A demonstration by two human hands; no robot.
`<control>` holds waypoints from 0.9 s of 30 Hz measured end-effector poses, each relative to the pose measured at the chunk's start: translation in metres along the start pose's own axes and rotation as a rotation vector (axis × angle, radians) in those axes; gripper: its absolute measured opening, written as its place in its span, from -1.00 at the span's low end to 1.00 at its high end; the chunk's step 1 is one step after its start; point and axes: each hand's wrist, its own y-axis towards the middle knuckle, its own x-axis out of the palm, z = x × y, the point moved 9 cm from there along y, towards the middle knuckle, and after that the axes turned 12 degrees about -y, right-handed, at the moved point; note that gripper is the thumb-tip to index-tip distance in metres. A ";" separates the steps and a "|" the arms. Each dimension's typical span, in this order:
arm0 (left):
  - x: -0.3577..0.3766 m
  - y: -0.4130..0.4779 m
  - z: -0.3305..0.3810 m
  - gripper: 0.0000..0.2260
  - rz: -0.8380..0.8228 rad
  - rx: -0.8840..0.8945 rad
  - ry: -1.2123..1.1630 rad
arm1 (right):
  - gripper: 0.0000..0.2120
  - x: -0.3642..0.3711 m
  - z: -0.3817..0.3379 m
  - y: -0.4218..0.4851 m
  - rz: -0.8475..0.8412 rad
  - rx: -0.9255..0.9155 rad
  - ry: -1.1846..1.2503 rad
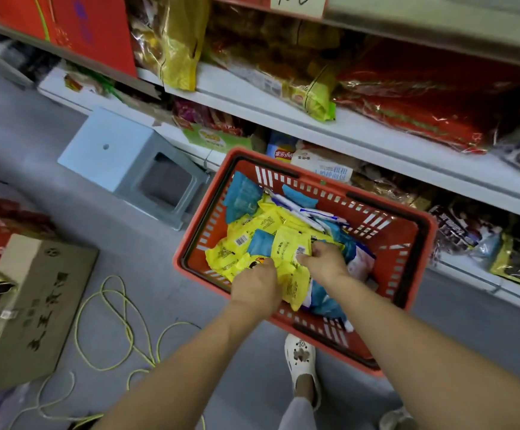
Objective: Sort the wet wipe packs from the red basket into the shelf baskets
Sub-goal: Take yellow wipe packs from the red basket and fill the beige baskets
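gathering step: both hands are down in the red basket [398,243], working through the heap of wet wipe packs. no shelf basket is in sight, so this looks like picking, not placing.
right hand: the right hand [323,262] pinches a yellow pack [289,243] between thumb and fingers, near the middle of the red basket.
left hand: the left hand [255,287] lies knuckles-up on the yellow heap at the near-left side of the red basket, fingers curled down among the packs. whether they have closed on one i cannot tell.
packs: yellow ones fill the middle, blue packs [241,197] lean on the far-left wall, and white packs [302,212] lie toward the far side. the load looks heavy, so the task seems early.
next move: probably lifting the pinched pack free of the neighbours overlapping it, then looking up from the red basket for the matching shelf basket.
edges: the shelf edge [376,138] runs just beyond the red basket's far rim. a straight lift should clear it.
open room: bare floor lies left of the red basket. a grey stool [122,156] stands beyond its far-left corner, with a cardboard box [35,299] and a loose yellow cord [122,305] further left. a white shoe [302,358] stands at the near rim.
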 end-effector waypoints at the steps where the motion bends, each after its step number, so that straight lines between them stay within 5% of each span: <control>1: -0.012 0.001 -0.006 -0.77 0.018 0.003 -0.074 | -0.77 -0.008 0.001 -0.006 0.021 -0.013 0.056; 4: -0.052 -0.007 -0.017 -0.94 0.121 -0.008 -0.470 | -0.92 -0.047 0.004 -0.039 0.112 -0.079 0.264; 8: -0.069 -0.039 0.008 -0.89 0.211 -0.024 -1.042 | -0.80 -0.127 -0.007 -0.106 0.350 -0.309 0.385; 11: -0.056 -0.069 0.069 -0.88 0.135 -0.041 -1.517 | -0.85 -0.170 -0.024 -0.165 0.475 -0.505 0.286; 16: -0.050 -0.117 0.189 -0.75 -0.094 0.037 -2.059 | -0.93 -0.223 -0.036 -0.250 0.770 -0.836 -0.222; 22: -0.044 -0.156 0.303 -0.26 -0.188 0.139 -2.095 | -0.79 -0.300 0.010 -0.313 0.834 -0.969 -0.465; 24: -0.046 -0.166 0.329 -0.36 -0.056 0.145 -2.075 | -0.80 -0.338 0.033 -0.327 0.873 -0.952 -0.408; 27: -0.047 -0.185 0.383 -0.50 -0.058 0.270 -2.045 | -0.69 -0.426 0.091 -0.339 1.005 -0.671 -0.108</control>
